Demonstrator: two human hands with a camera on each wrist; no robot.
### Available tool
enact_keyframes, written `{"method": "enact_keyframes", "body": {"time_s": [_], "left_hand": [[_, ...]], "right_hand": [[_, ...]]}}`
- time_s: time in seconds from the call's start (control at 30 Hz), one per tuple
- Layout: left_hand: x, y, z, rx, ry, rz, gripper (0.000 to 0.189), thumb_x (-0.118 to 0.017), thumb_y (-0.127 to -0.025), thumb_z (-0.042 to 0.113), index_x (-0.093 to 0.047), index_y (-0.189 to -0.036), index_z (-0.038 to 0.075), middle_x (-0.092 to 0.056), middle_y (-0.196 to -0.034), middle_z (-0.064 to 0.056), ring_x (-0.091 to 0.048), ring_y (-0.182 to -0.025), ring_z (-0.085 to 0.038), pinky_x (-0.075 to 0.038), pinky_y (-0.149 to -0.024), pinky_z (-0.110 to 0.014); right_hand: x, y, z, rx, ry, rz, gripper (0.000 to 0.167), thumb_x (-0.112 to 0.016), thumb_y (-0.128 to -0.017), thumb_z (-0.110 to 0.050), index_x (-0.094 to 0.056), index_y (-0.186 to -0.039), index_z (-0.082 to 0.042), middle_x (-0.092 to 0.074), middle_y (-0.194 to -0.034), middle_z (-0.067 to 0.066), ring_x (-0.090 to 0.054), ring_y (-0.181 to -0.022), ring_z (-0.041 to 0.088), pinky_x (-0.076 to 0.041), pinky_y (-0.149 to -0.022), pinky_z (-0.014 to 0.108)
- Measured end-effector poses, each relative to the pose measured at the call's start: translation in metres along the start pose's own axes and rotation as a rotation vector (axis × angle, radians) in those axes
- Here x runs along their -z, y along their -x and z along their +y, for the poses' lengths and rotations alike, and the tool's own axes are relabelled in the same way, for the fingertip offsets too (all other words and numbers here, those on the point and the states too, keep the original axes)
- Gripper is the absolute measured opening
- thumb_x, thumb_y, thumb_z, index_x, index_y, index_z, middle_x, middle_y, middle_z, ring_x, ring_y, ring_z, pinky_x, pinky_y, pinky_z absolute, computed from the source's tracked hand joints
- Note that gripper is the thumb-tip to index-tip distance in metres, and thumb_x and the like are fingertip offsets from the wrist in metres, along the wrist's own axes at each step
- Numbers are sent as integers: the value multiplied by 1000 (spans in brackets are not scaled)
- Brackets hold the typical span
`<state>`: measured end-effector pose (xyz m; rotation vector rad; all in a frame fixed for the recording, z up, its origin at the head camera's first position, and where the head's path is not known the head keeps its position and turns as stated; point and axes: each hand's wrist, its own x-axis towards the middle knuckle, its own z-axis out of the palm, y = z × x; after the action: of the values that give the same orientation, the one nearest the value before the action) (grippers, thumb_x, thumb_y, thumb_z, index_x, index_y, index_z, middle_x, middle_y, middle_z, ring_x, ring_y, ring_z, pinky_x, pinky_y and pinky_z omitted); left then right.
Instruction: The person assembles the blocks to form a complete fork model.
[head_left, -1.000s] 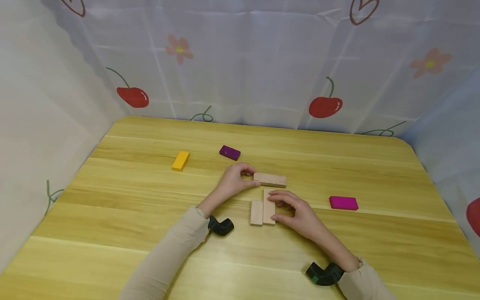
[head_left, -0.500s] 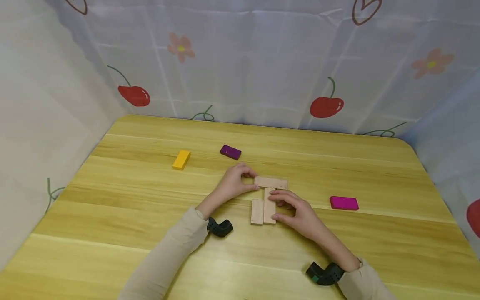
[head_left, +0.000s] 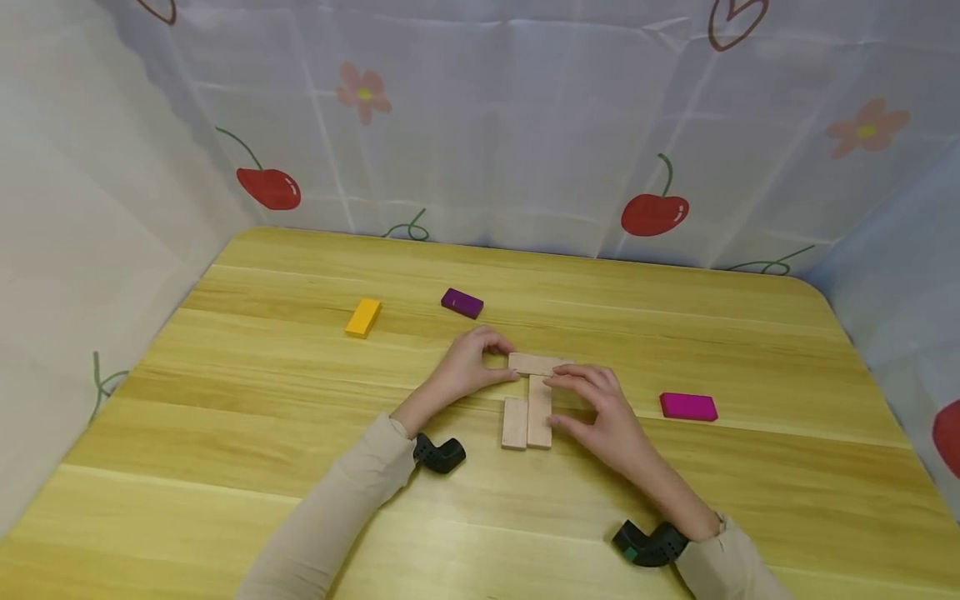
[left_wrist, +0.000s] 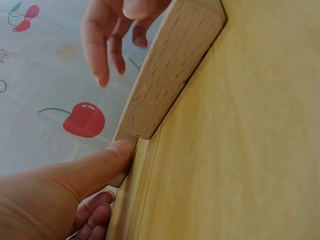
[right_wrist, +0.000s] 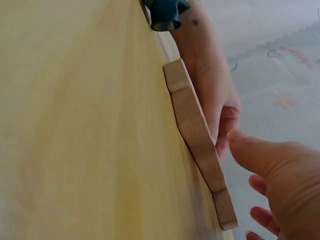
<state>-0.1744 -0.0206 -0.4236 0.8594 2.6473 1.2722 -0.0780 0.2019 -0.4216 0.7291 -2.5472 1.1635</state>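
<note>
Three plain wooden blocks lie flat on the table. A crosswise block (head_left: 534, 363) touches the far end of a long upright-lying block (head_left: 539, 421), making a T. A shorter block (head_left: 514, 423) lies flush against the long one's left side. My left hand (head_left: 467, 367) pinches the crosswise block's left end, its thumb (left_wrist: 119, 148) on the near side in the left wrist view. Over the right side of the group hovers my right hand (head_left: 606, 417), fingers spread and loosely bent. In the right wrist view its thumb (right_wrist: 250, 147) stands apart from the blocks.
A yellow block (head_left: 363, 318) and a purple block (head_left: 462, 303) lie to the far left. To the right is a magenta block (head_left: 688, 407). Black wrist devices sit on both wrists. A printed curtain (head_left: 480, 125) hangs behind the wooden table (head_left: 225, 400).
The crosswise block came nearer until it touched the long block. My right hand then let go of the long block and shifted slightly away from me. My left hand has barely moved.
</note>
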Motion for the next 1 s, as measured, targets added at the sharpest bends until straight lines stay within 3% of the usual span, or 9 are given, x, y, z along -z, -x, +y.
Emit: {"method": "enact_keyframes", "body": {"time_s": [0.23,0.5,0.73,0.83,1.0], "left_hand": [[1,0,0,3,-8,-4,29,-82,-74,19,-69,-97,7,-59,-94,0,-54,-87,-15,-43,-79,-27],[2,3,-2,-17,8,-4,31,-80,-76,19,-69,-103,7,-59,-96,0,-54,-89,-15,-44,-81,-26],[15,24,-4,10,111,42,24,-74,-83,17,-69,-104,7,-62,-101,1,-57,-91,-11,-46,-82,-24],[22,40,-2,7,121,-19,25,-74,-82,17,-69,-105,7,-62,-102,0,-57,-91,-12,-46,-82,-26],[24,62,7,-41,64,-226,48,-78,-78,29,-62,-120,12,-57,-110,2,-52,-98,-11,-43,-88,-29]], "right_hand": [[1,-4,9,15,20,-62,46,-78,-77,-11,-62,-120,-10,-49,-132,10,-36,-124,31,-28,-98,54],[1,-4,11,-27,40,-142,46,-74,-83,-17,-59,-126,-12,-46,-137,9,-29,-131,32,-23,-102,56],[0,-3,12,-28,39,-138,47,-74,-82,-16,-59,-126,-12,-46,-137,8,-30,-131,31,-22,-103,55],[-1,-3,12,-23,36,-135,47,-75,-82,-15,-59,-126,-11,-46,-137,9,-30,-130,32,-22,-102,55],[0,-3,12,-29,36,-129,46,-74,-82,-15,-59,-126,-11,-46,-137,9,-30,-131,32,-23,-102,56]]}}
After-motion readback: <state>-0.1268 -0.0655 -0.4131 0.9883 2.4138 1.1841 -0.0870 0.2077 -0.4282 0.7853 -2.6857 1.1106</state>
